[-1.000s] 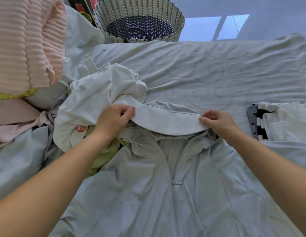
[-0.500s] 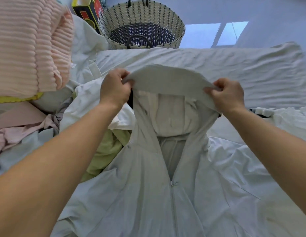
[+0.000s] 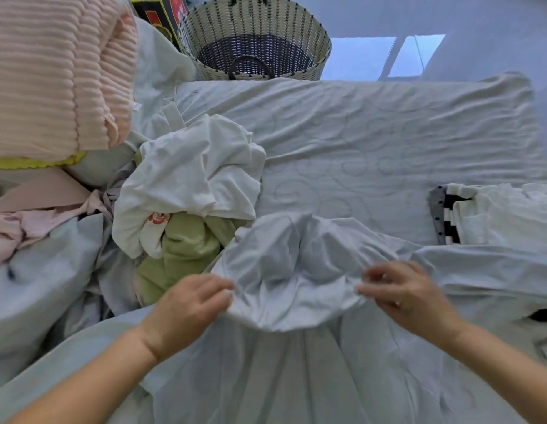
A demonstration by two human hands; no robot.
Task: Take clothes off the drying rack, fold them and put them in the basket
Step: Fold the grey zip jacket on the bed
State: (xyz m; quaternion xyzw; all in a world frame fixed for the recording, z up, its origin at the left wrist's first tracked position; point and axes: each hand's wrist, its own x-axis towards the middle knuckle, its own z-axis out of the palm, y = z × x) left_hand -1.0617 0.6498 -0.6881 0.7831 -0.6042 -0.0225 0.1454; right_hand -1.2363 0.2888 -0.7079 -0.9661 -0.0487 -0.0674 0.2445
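Nearest me the pale grey jacket [image 3: 281,377] lies spread on the bed [image 3: 373,133], thin, smooth cloth falling in long soft pleats. Its hood [image 3: 293,270] is turned down over the chest. The fingers of my left hand [image 3: 189,304] are curled in and pinch the hood's left rim, and those of my right hand [image 3: 412,296], blurred, look to be nipping the right rim. The hood is puffed and creased in the middle, so I judge that pressing it down as it lies would trap wrinkles and leave a lumpy fold. The slippery fabric could also slide askew. Just left, a crumpled white and green heap [image 3: 186,179] crowds the sleeve and might get dragged in. A folded stack [image 3: 495,212] sits to the right. The round woven basket [image 3: 315,65] stands well beyond the bed's far edge.
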